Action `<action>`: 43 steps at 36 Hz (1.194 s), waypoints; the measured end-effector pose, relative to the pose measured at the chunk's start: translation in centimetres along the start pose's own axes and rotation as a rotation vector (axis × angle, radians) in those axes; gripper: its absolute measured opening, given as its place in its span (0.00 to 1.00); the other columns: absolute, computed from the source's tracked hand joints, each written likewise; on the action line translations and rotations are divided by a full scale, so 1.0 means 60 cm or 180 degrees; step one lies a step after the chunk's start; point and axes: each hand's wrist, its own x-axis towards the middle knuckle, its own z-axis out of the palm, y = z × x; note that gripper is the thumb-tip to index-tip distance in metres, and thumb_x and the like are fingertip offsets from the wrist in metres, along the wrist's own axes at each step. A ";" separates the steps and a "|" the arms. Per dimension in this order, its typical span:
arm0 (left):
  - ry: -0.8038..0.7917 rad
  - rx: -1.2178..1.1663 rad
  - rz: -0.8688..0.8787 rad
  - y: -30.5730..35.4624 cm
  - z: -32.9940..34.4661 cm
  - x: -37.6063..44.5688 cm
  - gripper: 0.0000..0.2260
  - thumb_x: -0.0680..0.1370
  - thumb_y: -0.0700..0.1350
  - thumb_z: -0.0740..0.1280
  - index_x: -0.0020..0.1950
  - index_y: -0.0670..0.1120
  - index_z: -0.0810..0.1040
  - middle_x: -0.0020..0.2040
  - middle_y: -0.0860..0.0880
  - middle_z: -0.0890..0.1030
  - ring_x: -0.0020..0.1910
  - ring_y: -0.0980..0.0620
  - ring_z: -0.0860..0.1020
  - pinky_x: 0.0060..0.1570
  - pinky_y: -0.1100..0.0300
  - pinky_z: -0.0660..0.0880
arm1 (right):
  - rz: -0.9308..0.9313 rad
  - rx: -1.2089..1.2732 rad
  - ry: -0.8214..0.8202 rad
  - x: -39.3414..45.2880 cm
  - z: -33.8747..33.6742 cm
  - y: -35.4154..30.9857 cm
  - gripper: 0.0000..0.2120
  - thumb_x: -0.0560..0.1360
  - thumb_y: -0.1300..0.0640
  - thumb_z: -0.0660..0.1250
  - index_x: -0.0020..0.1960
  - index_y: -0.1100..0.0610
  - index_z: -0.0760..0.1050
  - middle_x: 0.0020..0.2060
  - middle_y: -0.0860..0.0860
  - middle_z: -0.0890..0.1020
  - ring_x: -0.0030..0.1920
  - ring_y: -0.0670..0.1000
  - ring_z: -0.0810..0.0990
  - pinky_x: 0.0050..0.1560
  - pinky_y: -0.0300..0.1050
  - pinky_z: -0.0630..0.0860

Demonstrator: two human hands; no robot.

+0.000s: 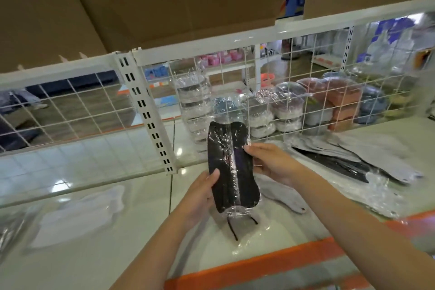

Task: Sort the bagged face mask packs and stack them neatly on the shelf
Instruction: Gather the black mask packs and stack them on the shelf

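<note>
Hands left [200,198] and right [270,162], fingers gripping black mask pack [231,169] edges, above shelf [131,231]

Bright, even indoor light across the frame. Round glare spots sit on the glossy white shelf [98,231] at lower left and centre, and white streaks glint off the clear wrap of the black mask pack [231,169]. Wide-angle bending curves the wire grid [77,103] at the edges. The background beyond is soft and blurred.
</note>
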 end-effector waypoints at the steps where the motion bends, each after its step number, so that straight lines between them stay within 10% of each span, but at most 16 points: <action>1: 0.0012 -0.0241 0.0031 0.005 0.003 -0.004 0.20 0.75 0.51 0.66 0.64 0.42 0.74 0.60 0.43 0.80 0.60 0.45 0.78 0.61 0.49 0.72 | 0.0063 -0.0120 -0.0012 0.001 -0.002 0.001 0.09 0.79 0.55 0.61 0.45 0.56 0.79 0.39 0.49 0.84 0.41 0.47 0.81 0.45 0.39 0.76; 8: 0.0722 -0.0526 -0.0072 0.006 -0.008 -0.021 0.11 0.79 0.36 0.59 0.58 0.39 0.78 0.52 0.40 0.83 0.48 0.46 0.82 0.48 0.52 0.75 | 0.0599 -0.4376 0.0610 0.040 -0.087 0.080 0.29 0.79 0.44 0.56 0.75 0.58 0.57 0.73 0.55 0.62 0.72 0.56 0.63 0.69 0.48 0.61; 11: 0.0823 -0.0684 -0.0026 0.006 -0.021 -0.032 0.12 0.79 0.34 0.58 0.59 0.40 0.77 0.49 0.42 0.83 0.46 0.47 0.82 0.44 0.55 0.77 | 0.0631 -0.4988 0.0586 0.029 -0.102 0.115 0.32 0.78 0.41 0.57 0.76 0.55 0.54 0.76 0.52 0.57 0.74 0.54 0.58 0.72 0.50 0.56; 15: 0.0910 -0.0935 0.0013 0.002 -0.040 -0.044 0.15 0.76 0.32 0.60 0.61 0.37 0.75 0.50 0.39 0.82 0.49 0.43 0.80 0.55 0.47 0.75 | 0.0030 -0.5575 0.0790 0.023 -0.088 0.112 0.17 0.81 0.51 0.52 0.65 0.53 0.71 0.64 0.51 0.75 0.63 0.52 0.74 0.63 0.46 0.66; 21: 0.0864 -0.1248 -0.0149 0.001 -0.043 -0.054 0.19 0.70 0.37 0.67 0.60 0.34 0.74 0.51 0.35 0.80 0.46 0.39 0.81 0.51 0.45 0.76 | -0.0316 -0.4465 0.0728 0.030 -0.078 0.064 0.09 0.79 0.55 0.58 0.46 0.55 0.76 0.51 0.54 0.82 0.49 0.54 0.79 0.49 0.44 0.72; 28: 0.1153 -0.1598 -0.0399 -0.005 -0.038 -0.044 0.20 0.74 0.36 0.63 0.66 0.34 0.71 0.56 0.35 0.79 0.53 0.40 0.79 0.55 0.44 0.74 | 0.0074 -0.4787 0.0249 0.021 -0.058 0.066 0.35 0.76 0.44 0.62 0.77 0.52 0.51 0.76 0.55 0.55 0.75 0.56 0.56 0.71 0.53 0.60; 35: 0.1201 -0.1467 -0.0324 -0.004 -0.044 -0.048 0.14 0.80 0.39 0.59 0.63 0.34 0.73 0.50 0.37 0.81 0.49 0.41 0.80 0.54 0.44 0.74 | 0.0022 -0.5540 0.0397 0.023 -0.037 0.086 0.25 0.78 0.38 0.54 0.54 0.56 0.77 0.52 0.56 0.81 0.53 0.57 0.78 0.50 0.45 0.70; 39: 0.1386 -0.1444 -0.0354 -0.010 -0.054 -0.048 0.14 0.81 0.42 0.59 0.61 0.34 0.74 0.50 0.36 0.81 0.50 0.40 0.80 0.54 0.44 0.74 | -0.0068 -0.4257 0.0224 0.014 -0.018 0.036 0.13 0.79 0.49 0.60 0.49 0.58 0.78 0.43 0.54 0.80 0.43 0.53 0.77 0.41 0.42 0.70; 43: 0.1061 -0.1689 -0.0172 -0.007 -0.041 -0.049 0.23 0.78 0.56 0.60 0.63 0.39 0.75 0.56 0.36 0.80 0.57 0.38 0.78 0.62 0.41 0.70 | 0.0137 -0.0972 -0.0360 -0.002 0.017 -0.016 0.02 0.77 0.62 0.64 0.47 0.60 0.75 0.38 0.53 0.81 0.36 0.49 0.80 0.44 0.44 0.76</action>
